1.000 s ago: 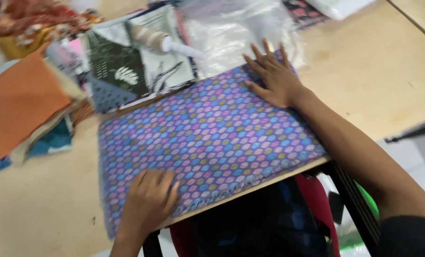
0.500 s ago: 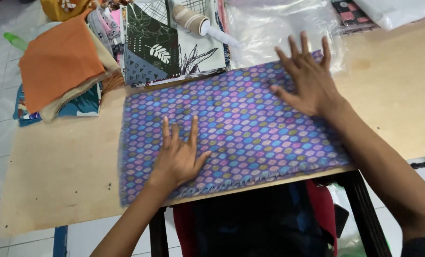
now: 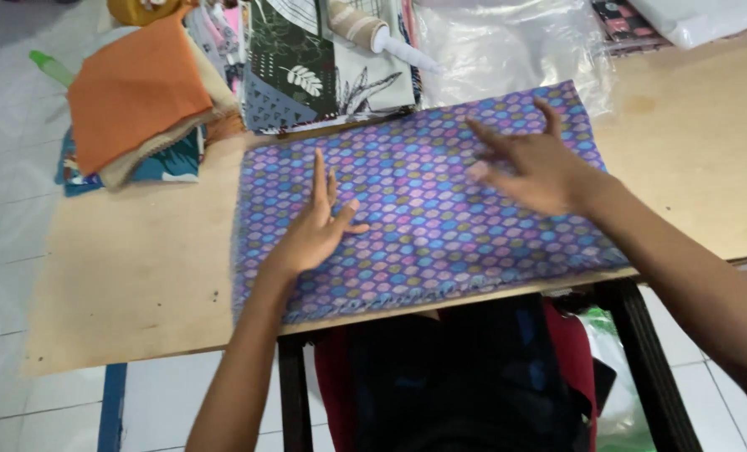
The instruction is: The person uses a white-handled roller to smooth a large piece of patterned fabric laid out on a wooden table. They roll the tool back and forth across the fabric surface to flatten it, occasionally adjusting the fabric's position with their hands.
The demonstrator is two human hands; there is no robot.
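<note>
Purple patterned fabric (image 3: 415, 201) lies spread flat across the near half of the wooden table (image 3: 139, 276), its fringed lower edge running along the table's front rim. I see my left hand (image 3: 315, 230) resting palm-down on the cloth's left-middle, fingers straight and pointing away, gripping nothing. My right hand (image 3: 541, 163) sits over the upper right part of the cloth with fingers splayed and loose; it is blurred, so I cannot say for sure whether the palm touches the cloth. Just beyond the far edge lies a dark leaf-print fabric (image 3: 306, 71) with a spool of thread (image 3: 361, 25) on it, clear plastic sheeting (image 3: 507, 46) to its right, and an orange folded cloth (image 3: 135, 88) on a pile at the far left corner.
</note>
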